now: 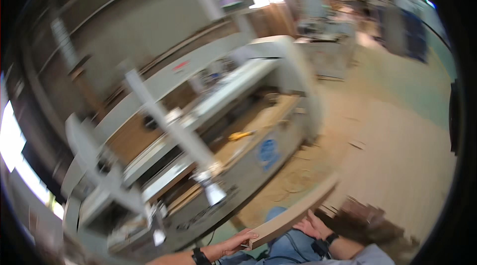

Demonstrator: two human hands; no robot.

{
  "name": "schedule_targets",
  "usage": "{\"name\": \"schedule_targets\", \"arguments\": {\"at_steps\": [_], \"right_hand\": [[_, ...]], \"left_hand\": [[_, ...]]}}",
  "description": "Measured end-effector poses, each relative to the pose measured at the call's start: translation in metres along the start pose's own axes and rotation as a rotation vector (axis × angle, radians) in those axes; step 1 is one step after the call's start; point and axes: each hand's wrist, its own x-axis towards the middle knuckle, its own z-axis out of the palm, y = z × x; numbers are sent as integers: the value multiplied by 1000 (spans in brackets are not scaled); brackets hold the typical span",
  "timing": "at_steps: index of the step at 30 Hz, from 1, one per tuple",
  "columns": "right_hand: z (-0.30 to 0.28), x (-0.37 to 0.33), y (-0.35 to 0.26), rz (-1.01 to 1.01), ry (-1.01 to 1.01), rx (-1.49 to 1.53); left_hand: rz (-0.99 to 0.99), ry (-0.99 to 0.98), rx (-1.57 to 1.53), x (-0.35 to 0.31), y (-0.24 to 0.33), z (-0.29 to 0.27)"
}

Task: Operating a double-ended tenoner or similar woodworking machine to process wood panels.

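A long, light brown wooden board [294,215] is held in front of my body, slanting from lower left up to the right. Around its near left end my left hand [239,241] is closed, with the thumb on top. My right hand [313,225] grips the board's near side further along; some of its fingers are hidden and the picture is smeared by motion. Both wrists wear a black band.
A large grey woodworking machine [223,185] stands at the left, with a yellow tool [241,135] on its bed. Sawdust and scraps cover the floor [382,131] beside it. Stacked dark wood pieces [365,215] lie right of me. Another machine [325,56] stands farther back.
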Motion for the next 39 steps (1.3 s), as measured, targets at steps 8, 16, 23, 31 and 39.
{"name": "schedule_targets", "arguments": {"at_steps": [8,16,23,31,39], "right_hand": [[109,81,30,189,-456,-195],[334,181,55,-8,-460,-375],[479,274,96,-75,-561,-349],[651,324,94,-78,-577,-357],[808,413,98,-132,-629,-281]], "left_hand": [[286,295,-285,-122,-22,-89],[1137,1483,245,-218,76,-197],[1061,1766,1307,-239,192,-216],[1006,1974,1285,-304,318,-312],[1111,2020,1242,-364,424,-403]]}}
